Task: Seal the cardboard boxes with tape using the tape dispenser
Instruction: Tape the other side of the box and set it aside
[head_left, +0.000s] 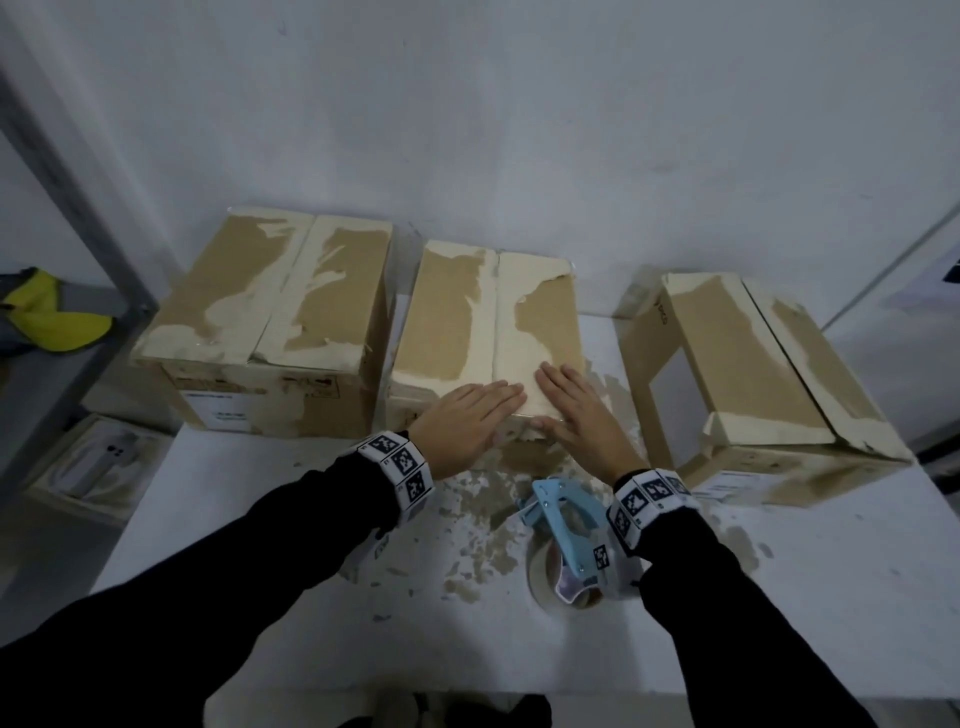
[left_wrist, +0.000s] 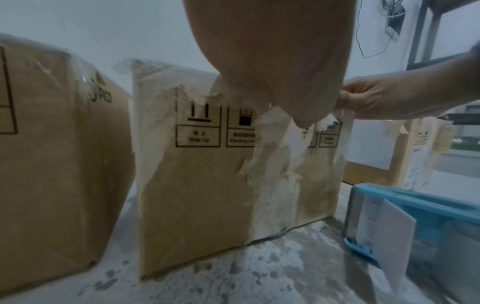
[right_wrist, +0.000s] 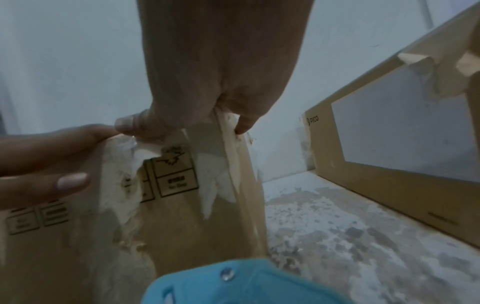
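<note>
Three worn cardboard boxes stand in a row on the white table. Both my hands lie flat on the near top edge of the middle box, over its centre seam. My left hand presses with straight fingers pointing right. My right hand lies beside it, fingers straight and pointing away, thumb hanging over the front edge. The blue tape dispenser rests on the table under my right wrist, held by neither hand. The left wrist view shows the middle box front and the dispenser.
The left box and right box flank the middle one with narrow gaps. A wall rises right behind them. Torn paper scraps litter the table in front. A metal shelf holding a yellow item stands at the left.
</note>
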